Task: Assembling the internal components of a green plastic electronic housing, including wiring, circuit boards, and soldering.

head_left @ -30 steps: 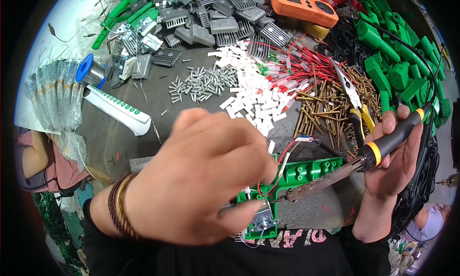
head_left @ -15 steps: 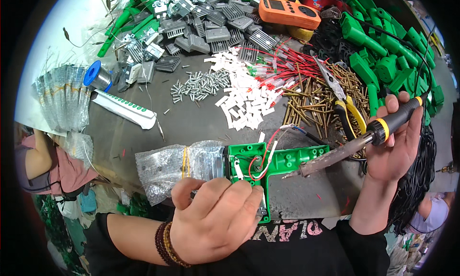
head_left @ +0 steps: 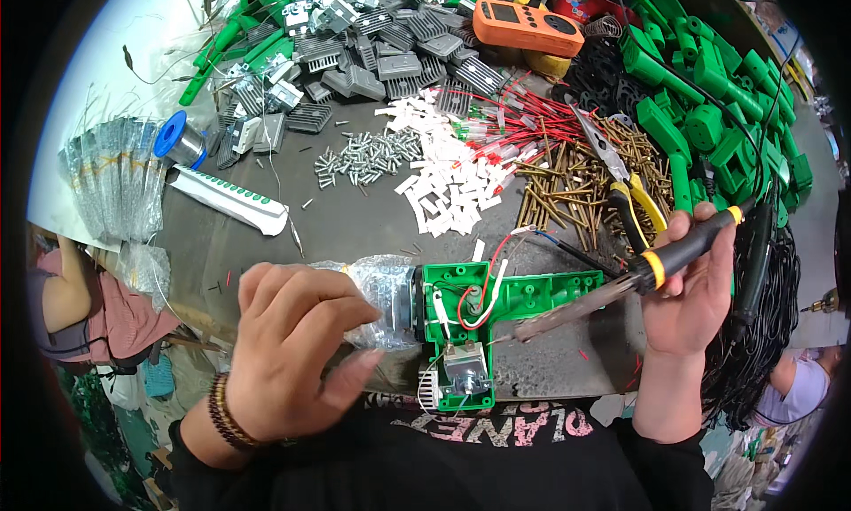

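My right hand (head_left: 687,298) grips a soldering iron (head_left: 696,247) by its black and yellow handle, its tip pointing left at the right edge of the green plastic housing (head_left: 550,296). The housing lies open, with red and white wires (head_left: 470,312) inside. A small metal-and-clear switch-like part (head_left: 467,369) sits in its lower section. My left hand (head_left: 297,343) hovers to the left of the housing, thumb apart from the fingers, holding nothing that shows. Partly beneath its fingertips is a bubble-wrapped piece (head_left: 386,289), joined to the housing's left side.
Yellow-handled pliers (head_left: 634,201) rest on brass screws (head_left: 563,187). Nearby are white sleeves (head_left: 452,192), silver screws (head_left: 368,159), grey finned parts (head_left: 399,65), an orange meter (head_left: 527,26) and green housings (head_left: 709,94). A solder spool (head_left: 182,140) stands at left. Another person's arm shows far left.
My left hand has moved left off the housing, uncovering the switch-like part. My right hand has shifted left and slightly down with the soldering iron, bringing its tip closer to the housing's edge.
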The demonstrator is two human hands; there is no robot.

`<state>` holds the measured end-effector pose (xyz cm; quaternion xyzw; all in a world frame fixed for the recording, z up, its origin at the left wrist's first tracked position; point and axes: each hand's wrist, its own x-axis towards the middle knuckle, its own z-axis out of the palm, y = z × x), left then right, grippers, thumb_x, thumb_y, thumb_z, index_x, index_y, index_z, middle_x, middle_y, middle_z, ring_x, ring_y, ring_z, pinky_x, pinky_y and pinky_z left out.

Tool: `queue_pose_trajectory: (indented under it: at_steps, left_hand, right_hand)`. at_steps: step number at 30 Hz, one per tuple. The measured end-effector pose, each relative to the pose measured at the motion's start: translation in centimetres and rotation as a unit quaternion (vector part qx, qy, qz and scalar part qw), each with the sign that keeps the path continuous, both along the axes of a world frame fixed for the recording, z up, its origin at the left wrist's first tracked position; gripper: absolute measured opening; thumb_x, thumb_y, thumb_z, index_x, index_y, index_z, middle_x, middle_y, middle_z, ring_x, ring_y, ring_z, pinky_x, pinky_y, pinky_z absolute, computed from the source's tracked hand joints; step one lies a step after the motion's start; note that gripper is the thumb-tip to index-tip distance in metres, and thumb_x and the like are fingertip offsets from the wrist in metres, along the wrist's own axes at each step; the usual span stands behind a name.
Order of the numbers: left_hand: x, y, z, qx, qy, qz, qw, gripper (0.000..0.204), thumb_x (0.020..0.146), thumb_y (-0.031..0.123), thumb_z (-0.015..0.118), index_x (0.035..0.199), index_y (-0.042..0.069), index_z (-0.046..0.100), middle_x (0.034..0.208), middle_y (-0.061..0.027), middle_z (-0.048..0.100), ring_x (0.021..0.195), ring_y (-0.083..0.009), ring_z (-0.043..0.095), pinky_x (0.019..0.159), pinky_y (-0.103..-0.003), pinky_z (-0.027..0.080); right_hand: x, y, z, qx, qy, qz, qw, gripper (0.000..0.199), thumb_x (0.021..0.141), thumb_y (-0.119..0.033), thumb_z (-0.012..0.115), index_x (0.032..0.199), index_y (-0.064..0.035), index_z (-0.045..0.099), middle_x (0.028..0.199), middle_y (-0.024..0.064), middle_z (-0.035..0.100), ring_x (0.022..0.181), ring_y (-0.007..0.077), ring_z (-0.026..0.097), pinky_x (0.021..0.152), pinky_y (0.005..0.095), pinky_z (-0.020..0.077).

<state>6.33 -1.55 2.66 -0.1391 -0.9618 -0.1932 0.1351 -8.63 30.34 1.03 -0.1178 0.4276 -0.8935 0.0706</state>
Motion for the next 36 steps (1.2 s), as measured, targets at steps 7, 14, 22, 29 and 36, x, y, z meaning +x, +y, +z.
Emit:
queue_pose_trajectory:
  at_steps: [7, 14, 22, 29, 36]
  left_hand:
    - [0.3, -1.5, -1.4, -0.024, 0.041, -0.103, 0.994, 0.025, 0.074, 0.01, 0.072, 0.097, 0.016, 0.064, 0.099, -0.005, 0.059, 0.083, -0.0248, 0.058, 0.078, -0.043, 0.046]
    - [0.9, -1.9, -2.7, -0.151, 0.15, -0.181, 0.96, 0.024, 0.07, 0.013, 0.071, 0.092, 0.021, 0.067, 0.096, 0.0017, 0.054, 0.079, -0.015, 0.057, 0.067, -0.028, 0.048]
    - [1.7, -3.5, 1.4, -0.059, 0.023, -0.147, 0.987, 0.027, 0.06, 0.007, 0.076, 0.087, 0.012, 0.075, 0.08, -0.0007, 0.058, 0.069, -0.0153, 0.057, 0.058, -0.031, 0.045]
    - [-2.8, 0.4, 1.4, 0.181, -0.037, -0.049, 0.982, 0.019, 0.071, 0.001, 0.078, 0.088, 0.007, 0.074, 0.083, -0.0071, 0.061, 0.07, -0.021, 0.06, 0.061, -0.032, 0.048]
    - [-3.7, 1.4, 1.0, 0.187, -0.039, -0.066, 0.979, 0.019, 0.067, -0.001, 0.078, 0.084, 0.005, 0.071, 0.084, -0.008, 0.06, 0.071, -0.0216, 0.06, 0.062, -0.032, 0.048]
  right_hand:
    - [-0.1, -1.2, -1.0, 0.036, -0.045, -0.004, 0.998, 0.035, 0.108, -0.039, 0.041, 0.121, -0.0091, 0.052, 0.095, 0.0119, 0.063, 0.053, 0.0083, 0.045, 0.051, 0.0192, 0.041]
    - [-0.1, -1.3, -1.3, 0.038, -0.051, -0.004, 0.998, 0.036, 0.107, -0.04, 0.042, 0.12, -0.0081, 0.052, 0.096, 0.0124, 0.063, 0.054, 0.0086, 0.049, 0.049, 0.0189, 0.0399]
    - [-0.1, -1.4, -1.2, 0.041, -0.041, -0.006, 0.998, 0.037, 0.107, -0.04, 0.041, 0.119, -0.0079, 0.054, 0.096, 0.0124, 0.063, 0.053, 0.0075, 0.048, 0.046, 0.0185, 0.0373]
    - [0.0, -1.6, -1.2, 0.041, -0.04, -0.01, 0.998, 0.037, 0.108, -0.039, 0.039, 0.121, -0.0071, 0.053, 0.096, 0.0128, 0.063, 0.053, 0.0077, 0.048, 0.046, 0.0184, 0.0373]
    - [0.0, -1.5, -1.2, 0.053, -0.023, -0.01, 0.998, 0.036, 0.108, -0.037, 0.038, 0.121, -0.0071, 0.052, 0.097, 0.014, 0.063, 0.053, 0.0082, 0.047, 0.046, 0.0185, 0.0381]
